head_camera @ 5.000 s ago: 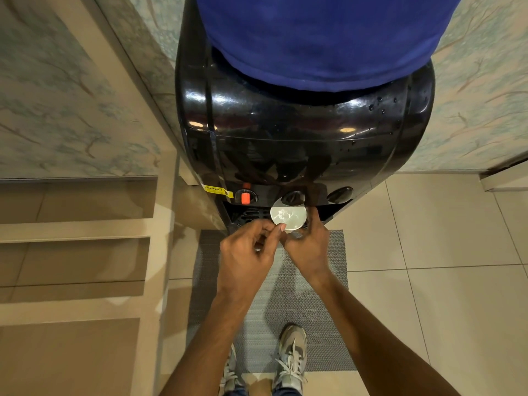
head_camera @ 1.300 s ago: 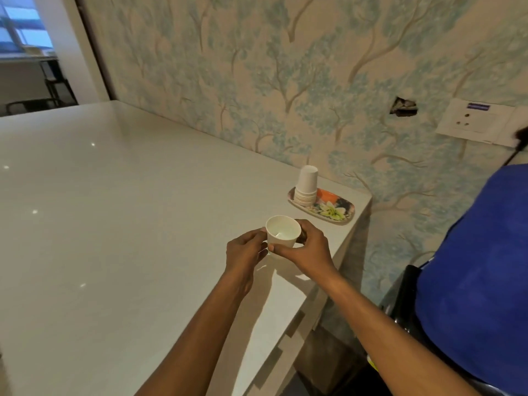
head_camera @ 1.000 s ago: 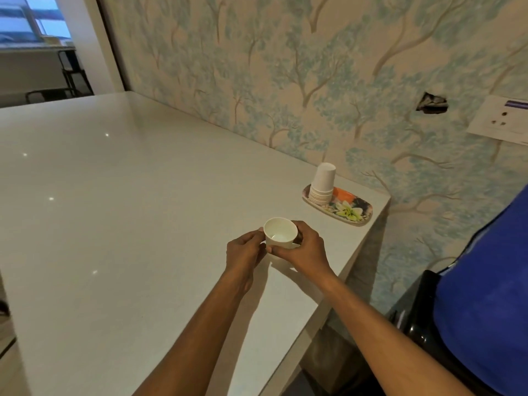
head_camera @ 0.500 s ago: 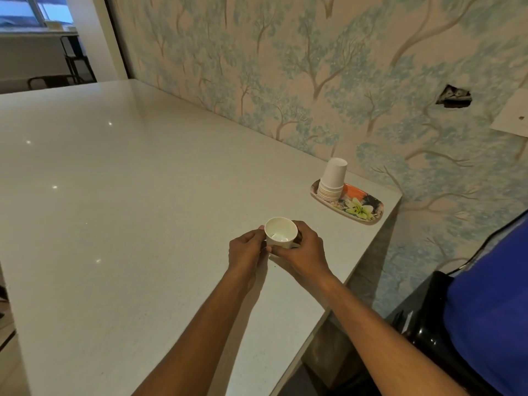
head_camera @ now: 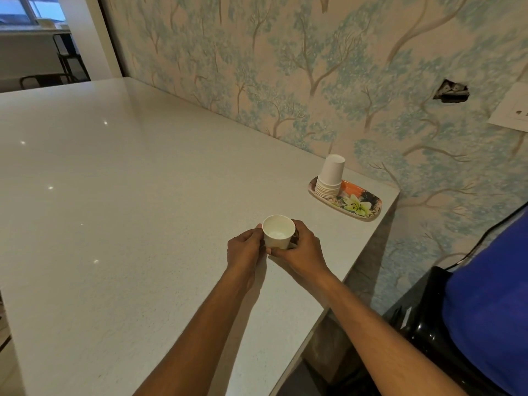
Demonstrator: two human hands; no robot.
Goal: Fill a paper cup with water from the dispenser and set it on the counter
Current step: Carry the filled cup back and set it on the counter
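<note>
A small white paper cup (head_camera: 278, 231) with water in it stands upright on the white counter (head_camera: 120, 201), near its right edge. My left hand (head_camera: 245, 251) grips the cup's left side with its fingertips. My right hand (head_camera: 300, 251) wraps around the cup's right side and base. The black water dispenser (head_camera: 428, 318) with its blue bottle (head_camera: 491, 304) shows at the lower right, beyond the counter's edge.
A flowered tray (head_camera: 360, 207) holds a stack of upside-down paper cups (head_camera: 330, 178) at the counter's far right corner against the wallpapered wall. A wall socket plate (head_camera: 511, 112) and a hole in the wall (head_camera: 451, 91) are at the upper right.
The cup went from under the dispenser tap to the counter. Over the last second both hands lowered it onto the surface and kept their hold; the view drifted slightly.
</note>
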